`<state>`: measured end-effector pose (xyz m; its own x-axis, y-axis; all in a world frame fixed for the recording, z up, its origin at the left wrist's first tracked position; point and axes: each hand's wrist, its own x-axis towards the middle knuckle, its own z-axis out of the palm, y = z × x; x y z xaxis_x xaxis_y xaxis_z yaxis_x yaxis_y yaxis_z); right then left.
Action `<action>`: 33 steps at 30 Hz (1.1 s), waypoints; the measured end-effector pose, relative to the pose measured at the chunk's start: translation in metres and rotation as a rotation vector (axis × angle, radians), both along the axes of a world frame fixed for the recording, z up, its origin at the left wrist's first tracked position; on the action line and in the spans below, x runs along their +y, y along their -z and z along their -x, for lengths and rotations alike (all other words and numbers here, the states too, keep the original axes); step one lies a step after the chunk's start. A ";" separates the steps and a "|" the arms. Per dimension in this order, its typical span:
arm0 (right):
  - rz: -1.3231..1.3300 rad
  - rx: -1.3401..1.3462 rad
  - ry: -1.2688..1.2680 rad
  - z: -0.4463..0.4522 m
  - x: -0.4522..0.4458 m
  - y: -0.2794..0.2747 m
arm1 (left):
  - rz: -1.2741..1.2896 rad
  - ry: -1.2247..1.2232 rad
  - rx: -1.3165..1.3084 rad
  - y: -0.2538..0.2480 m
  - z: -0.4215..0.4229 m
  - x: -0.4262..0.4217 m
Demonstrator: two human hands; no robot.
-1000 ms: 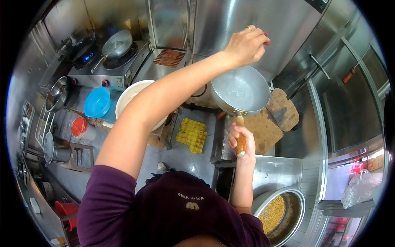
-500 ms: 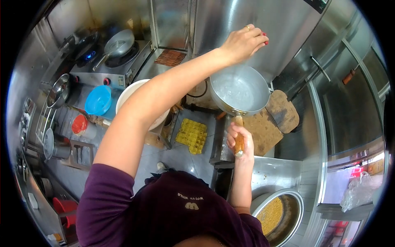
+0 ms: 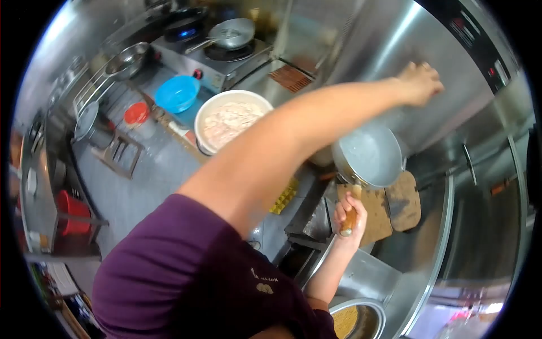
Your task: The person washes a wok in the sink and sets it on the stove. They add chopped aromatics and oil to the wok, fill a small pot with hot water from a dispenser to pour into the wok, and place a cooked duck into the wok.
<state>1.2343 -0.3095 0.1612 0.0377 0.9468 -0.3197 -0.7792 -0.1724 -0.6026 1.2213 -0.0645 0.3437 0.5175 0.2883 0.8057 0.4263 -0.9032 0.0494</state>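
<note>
My right hand (image 3: 352, 216) is wrapped around the wooden handle (image 3: 348, 227) of a deep grey metal saucepan (image 3: 389, 161). The inside of the pan looks pale and shiny; its contents are unclear. High beyond the pan, my left hand (image 3: 420, 85) is stretched out near the steel wall panel. Its fingers are bent together and somewhat blurred, so anything in them is hidden. Part of the pan's far rim lies close under my left forearm. Brown boards (image 3: 403, 200) lie beside and below the pan.
At left are a white tub (image 3: 199, 127) of pale, floury-looking food, a blue basin (image 3: 177, 94), a red-topped container (image 3: 136, 114) and a stove with a wok (image 3: 232, 35). A metal pot (image 3: 379, 316) with yellow grains sits at bottom right. A yellow egg tray (image 3: 285, 198) is partly covered by my arm.
My view has turned, shifting the room in the picture. My left hand has moved right and farther from the pan, now blurred. My right hand still grips the handle.
</note>
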 end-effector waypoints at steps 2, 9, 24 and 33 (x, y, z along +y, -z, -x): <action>-0.002 -0.013 0.004 -0.003 0.000 0.005 | -0.139 0.022 -0.047 0.010 0.007 -0.013; -0.001 -0.077 0.018 0.019 -0.009 -0.001 | -0.068 0.245 -0.053 0.065 0.193 -0.056; -0.130 -0.018 0.017 0.258 0.057 -0.053 | 2.023 -1.569 -0.787 0.582 0.908 -0.509; -0.216 -0.191 -0.162 0.390 0.191 -0.089 | 1.902 -1.246 -1.361 0.542 0.870 -0.429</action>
<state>0.8447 -0.1189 0.2501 -0.0787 0.9905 -0.1129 -0.6212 -0.1372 -0.7715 0.3514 -0.4939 -0.1979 -0.5255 0.2700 -0.8068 -0.4317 0.7325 0.5263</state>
